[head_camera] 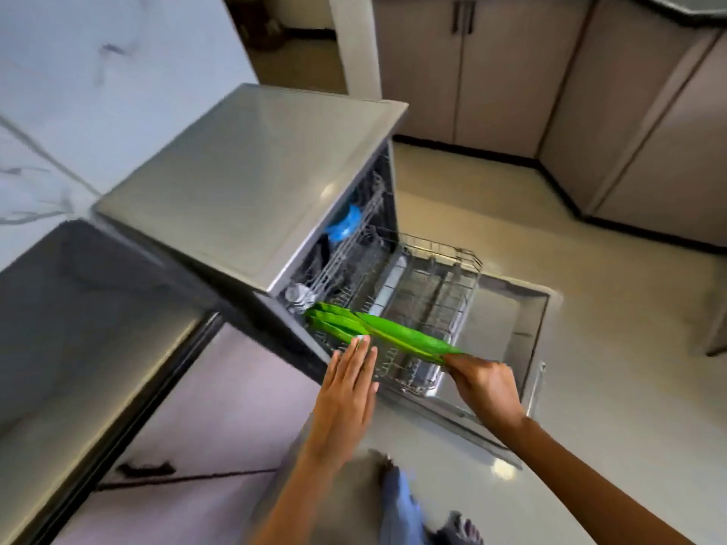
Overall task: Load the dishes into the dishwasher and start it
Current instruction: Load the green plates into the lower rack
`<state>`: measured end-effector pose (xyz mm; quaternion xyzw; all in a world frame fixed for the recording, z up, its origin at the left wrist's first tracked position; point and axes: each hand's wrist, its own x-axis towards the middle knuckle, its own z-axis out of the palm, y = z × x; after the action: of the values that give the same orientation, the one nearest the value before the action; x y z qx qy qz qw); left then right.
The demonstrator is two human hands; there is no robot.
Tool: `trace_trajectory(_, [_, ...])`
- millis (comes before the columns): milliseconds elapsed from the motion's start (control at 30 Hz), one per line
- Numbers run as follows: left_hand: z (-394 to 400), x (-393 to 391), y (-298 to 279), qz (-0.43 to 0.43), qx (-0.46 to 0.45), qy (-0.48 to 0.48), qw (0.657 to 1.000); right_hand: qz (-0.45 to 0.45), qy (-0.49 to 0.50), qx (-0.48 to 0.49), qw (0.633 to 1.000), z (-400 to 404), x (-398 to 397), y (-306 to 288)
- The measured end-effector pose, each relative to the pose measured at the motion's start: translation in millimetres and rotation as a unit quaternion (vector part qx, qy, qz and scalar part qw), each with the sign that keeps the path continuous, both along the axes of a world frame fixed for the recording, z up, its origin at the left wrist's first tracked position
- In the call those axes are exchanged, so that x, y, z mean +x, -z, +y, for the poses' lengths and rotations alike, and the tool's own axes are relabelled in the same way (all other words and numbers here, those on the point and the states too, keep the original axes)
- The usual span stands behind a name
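Note:
A grey dishwasher point(244, 182) stands open, its door point(511, 332) folded down to the floor. The lower wire rack point(436, 293) is pulled out over the door. Green plates point(334, 322) stand on edge at the rack's near left. My right hand point(486, 387) pinches the rim of one green plate point(409, 338) that lies tilted across the rack. My left hand point(348, 391) is flat with straight fingers, its fingertips touching the standing green plates. Inside the upper rack sit a blue bowl point(344, 226) and a metal cup point(297, 293).
A dark glossy counter point(78, 328) adjoins the dishwasher on the left, under a white marbled wall point(78, 92). Beige cabinets point(511, 72) line the far side and right. Pale floor point(609, 348) spreads around the door. My legs and feet point(413, 513) are below.

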<state>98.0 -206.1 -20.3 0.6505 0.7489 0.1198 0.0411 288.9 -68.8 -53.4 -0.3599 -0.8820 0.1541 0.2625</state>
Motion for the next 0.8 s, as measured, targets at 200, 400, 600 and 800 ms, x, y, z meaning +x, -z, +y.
trace_trajectory(200, [80, -27, 127, -0.008, -0.056, 0.031, 0.998, -0.011, 0.068, -0.045, 0.997, 55, -22, 101])
trace_trajectory(400, [148, -85, 245, 0.050, -0.125, -0.001, 0.991, -0.054, 0.091, -0.074, 0.992, 117, -76, 204])
trace_trajectory(600, [187, -143, 322, 0.066, -0.205, -0.023, 0.976, -0.078, 0.058, -0.107, 0.989, 172, -151, 271])
trace_trajectory(800, [208, -180, 366, 0.076, -0.279, -0.041, 0.957, -0.109, 0.018, -0.216, 0.970, 209, -228, 305])
